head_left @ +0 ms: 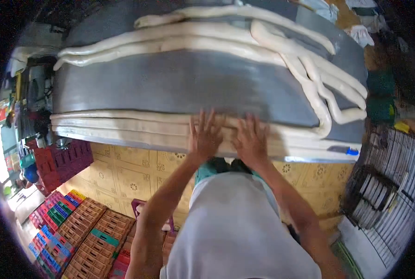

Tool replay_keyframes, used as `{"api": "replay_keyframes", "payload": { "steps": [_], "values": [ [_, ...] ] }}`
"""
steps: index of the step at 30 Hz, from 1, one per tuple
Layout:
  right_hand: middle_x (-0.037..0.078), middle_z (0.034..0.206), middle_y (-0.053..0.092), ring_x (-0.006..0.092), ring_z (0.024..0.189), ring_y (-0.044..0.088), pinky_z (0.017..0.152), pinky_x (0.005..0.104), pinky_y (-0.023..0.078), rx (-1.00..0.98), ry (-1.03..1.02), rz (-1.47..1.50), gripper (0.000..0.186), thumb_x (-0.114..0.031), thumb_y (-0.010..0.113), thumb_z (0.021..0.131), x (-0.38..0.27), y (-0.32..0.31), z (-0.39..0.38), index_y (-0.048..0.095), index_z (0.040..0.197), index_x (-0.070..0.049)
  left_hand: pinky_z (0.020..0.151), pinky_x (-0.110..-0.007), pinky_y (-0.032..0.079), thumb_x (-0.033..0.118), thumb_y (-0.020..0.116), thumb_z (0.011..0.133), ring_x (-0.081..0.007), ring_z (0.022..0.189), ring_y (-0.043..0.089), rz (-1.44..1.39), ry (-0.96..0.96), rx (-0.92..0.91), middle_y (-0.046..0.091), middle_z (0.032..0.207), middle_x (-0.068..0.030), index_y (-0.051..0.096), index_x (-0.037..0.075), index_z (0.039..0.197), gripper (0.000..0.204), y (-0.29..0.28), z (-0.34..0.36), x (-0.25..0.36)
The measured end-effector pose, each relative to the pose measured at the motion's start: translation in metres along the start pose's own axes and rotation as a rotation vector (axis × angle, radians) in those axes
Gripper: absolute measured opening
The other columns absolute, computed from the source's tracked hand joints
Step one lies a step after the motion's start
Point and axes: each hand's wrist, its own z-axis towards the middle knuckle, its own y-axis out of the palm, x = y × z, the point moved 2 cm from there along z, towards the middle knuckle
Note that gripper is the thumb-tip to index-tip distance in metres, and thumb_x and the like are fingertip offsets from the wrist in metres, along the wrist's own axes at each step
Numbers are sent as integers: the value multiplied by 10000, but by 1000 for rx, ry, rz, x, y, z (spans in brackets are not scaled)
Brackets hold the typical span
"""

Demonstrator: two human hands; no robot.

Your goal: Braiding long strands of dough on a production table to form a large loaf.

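Observation:
Long pale dough ropes point(138, 124) lie side by side along the near edge of the grey metal table point(161, 83). My left hand point(205, 137) rests on them palm down, its fingers spread and pointing away from me. Just to its right, my right hand point(252, 141) presses on the same ropes, also flat with its fingers apart. Thicker, uneven dough strands point(207, 31) stretch across the far side. At the right, several looser strands point(309, 74) bend and cross, and one curves down to the near ropes by my right hand.
A scraper or knife with a blue handle point(351, 152) lies at the table's near right corner. Stacked plastic crates point(89, 232) stand on the patterned yellow floor point(119, 172) at the lower left. Racked trays point(384, 195) are at the right. White cloths point(360, 35) hang beyond the far right edge.

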Motion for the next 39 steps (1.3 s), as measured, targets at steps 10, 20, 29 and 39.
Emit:
{"api": "replay_keyframes", "payload": {
  "steps": [10, 20, 29, 39],
  "values": [
    [199, 1531, 587, 434, 1451, 499, 1172, 682, 374, 31, -271, 282, 652, -304, 738, 920, 65, -13, -15, 584, 1508, -70, 1295, -753, 59, 464, 647, 1063, -368, 1677, 198, -142, -223, -368, 371, 1772, -22, 484, 264, 1655, 645, 10, -20, -84],
    [118, 1138, 689, 389, 1092, 644, 925, 578, 470, -265, -190, 263, 545, -256, 802, 871, 279, -41, -53, 682, 1382, -110, 1271, -616, 308, 222, 730, 1025, -377, 1506, 494, -581, 93, 172, 638, 1537, -103, 662, 122, 1466, 456, 21, 29, 146],
    [237, 1668, 440, 454, 1476, 478, 1229, 650, 342, -33, -140, 223, 646, -207, 655, 984, 196, -50, -55, 501, 1592, -51, 1303, -701, 152, 432, 541, 1107, -530, 1618, 232, -140, 46, -132, 305, 1772, -187, 363, 206, 1715, 674, 10, 105, 209],
    [245, 1663, 432, 445, 1530, 419, 1259, 675, 283, 122, -124, 176, 597, -265, 586, 1052, 201, -34, -67, 485, 1582, -10, 1279, -741, 158, 474, 506, 1110, -515, 1641, 175, -259, 85, -198, 269, 1786, -191, 306, 131, 1728, 735, 0, 64, 178]
  ]
}}
